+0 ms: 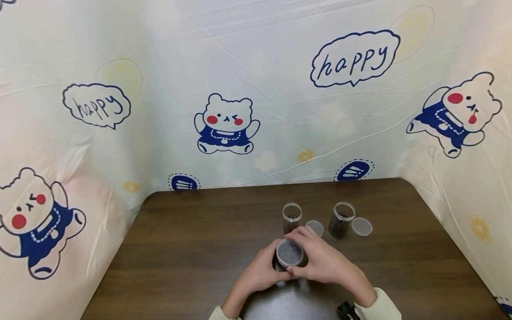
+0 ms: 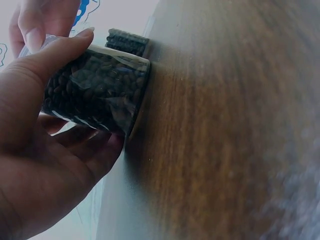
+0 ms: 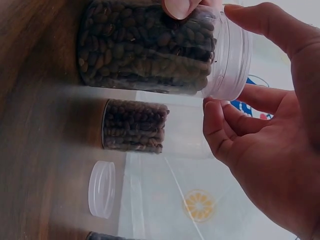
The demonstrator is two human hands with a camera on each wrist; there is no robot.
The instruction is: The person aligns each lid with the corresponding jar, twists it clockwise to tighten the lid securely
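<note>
A clear plastic jar [image 3: 145, 50] filled with dark coffee beans stands on the table, its translucent lid [image 1: 290, 252] on top. My left hand [image 1: 262, 270] grips the body of this jar, thumb on one side and fingers round the other. My right hand [image 1: 326, 261] holds the lid by its rim, between the thumb and the curled fingers. In the left wrist view, the beans show through the wall of the jar just past my left thumb.
Just behind stands an open jar [image 1: 292, 218] partly filled with beans, with a loose lid [image 1: 316, 228] beside it. Farther right is another open jar [image 1: 341, 224] of dark beans and its neighbouring lid [image 1: 362, 227]. A printed curtain [image 1: 280, 111] surrounds the brown table [image 1: 180, 249].
</note>
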